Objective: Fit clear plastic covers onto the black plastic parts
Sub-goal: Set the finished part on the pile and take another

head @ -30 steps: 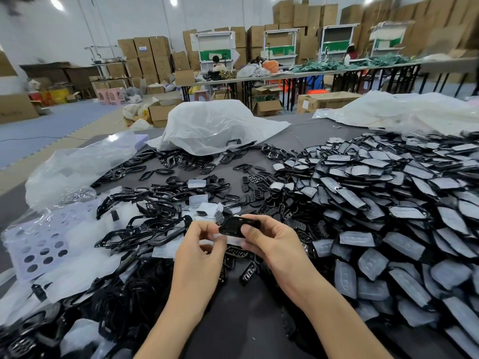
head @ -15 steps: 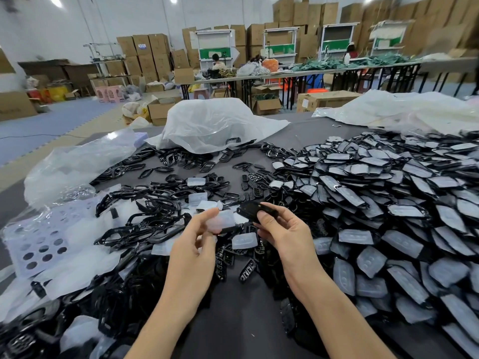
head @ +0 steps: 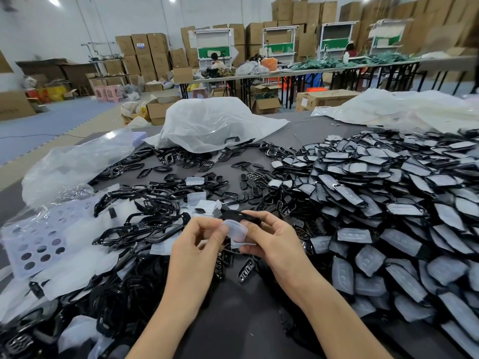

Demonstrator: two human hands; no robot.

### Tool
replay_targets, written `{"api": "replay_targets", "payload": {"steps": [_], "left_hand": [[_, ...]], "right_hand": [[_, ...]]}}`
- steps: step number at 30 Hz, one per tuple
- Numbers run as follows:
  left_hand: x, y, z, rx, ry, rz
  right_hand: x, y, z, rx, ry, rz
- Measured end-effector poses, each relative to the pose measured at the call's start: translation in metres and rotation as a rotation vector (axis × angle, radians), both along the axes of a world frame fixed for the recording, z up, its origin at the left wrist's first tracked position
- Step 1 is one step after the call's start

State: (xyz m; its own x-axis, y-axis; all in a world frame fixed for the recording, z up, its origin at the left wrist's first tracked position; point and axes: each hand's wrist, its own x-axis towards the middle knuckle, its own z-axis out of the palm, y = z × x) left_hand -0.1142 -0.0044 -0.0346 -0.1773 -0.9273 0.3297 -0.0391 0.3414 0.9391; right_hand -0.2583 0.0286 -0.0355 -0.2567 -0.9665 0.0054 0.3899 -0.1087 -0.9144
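Where the hands meet: the clear cover [head: 236,230] sits just under the black part [head: 237,215], close against it. Both are lifted above the table [head: 246,320].
Left hand [head: 199,244]: thumb and forefinger pinch the cover at its left edge, and the other fingers are curled below.
Right hand [head: 274,239]: fingers curl round the right end of the black part and hold it. The thumb lies against the cover's right side.
Change from half a second ago: the cover was then held out to the left of the part with a plain gap. That gap has closed and the two hands have drawn almost together.
Change from a second ago: the left fingertips were at the part itself, and no cover showed in them.
Under the hands: loose black slotted pieces [head: 246,272] lie on the table.
Right side: a deep pile of covered parts [head: 388,216] runs from just beside the right forearm to the edge of view.
Left side: a tangle of black frames [head: 145,226] and loose clear covers reaches close to the left hand.
Open room: a bare dark strip of table lies between and under the forearms, toward the person. A smaller bare patch lies beyond the hands.
Far edge: a white plastic bag [head: 212,125] slumps there, with crumpled sheeting [head: 401,107] to its right.
Left edge: a perforated lilac sheet [head: 31,242] lies there, with a clear bag [head: 72,167] behind it.
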Motion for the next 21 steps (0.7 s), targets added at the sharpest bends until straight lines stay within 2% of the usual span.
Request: {"api": "replay_targets", "payload": {"steps": [3,7,13,17,21], "left_hand": [[0.0002,-0.0003,0.0013,0.073,0.131,-0.012],[0.0006,-0.0012,-0.001,0.079,0.137,-0.008],[0.0006,-0.006,-0.0046,0.195,0.27,-0.082],[-0.0021,-0.0053,-0.0076,0.164,0.22,-0.132],[-0.0012,-0.0031,-0.0055,0.096,0.139,-0.138]], "right_hand": [[0.0033,0.002,0.0001,-0.022,0.033,0.045],[0.0065,0.0041,0.0008,-0.068,0.038,0.076],[0.011,0.0027,0.0033,-0.102,-0.008,0.112],[0.0086,0.0025,0.0012,-0.076,0.076,0.025],[0.0069,0.0022,0.0012,-0.062,0.07,-0.002]]}}
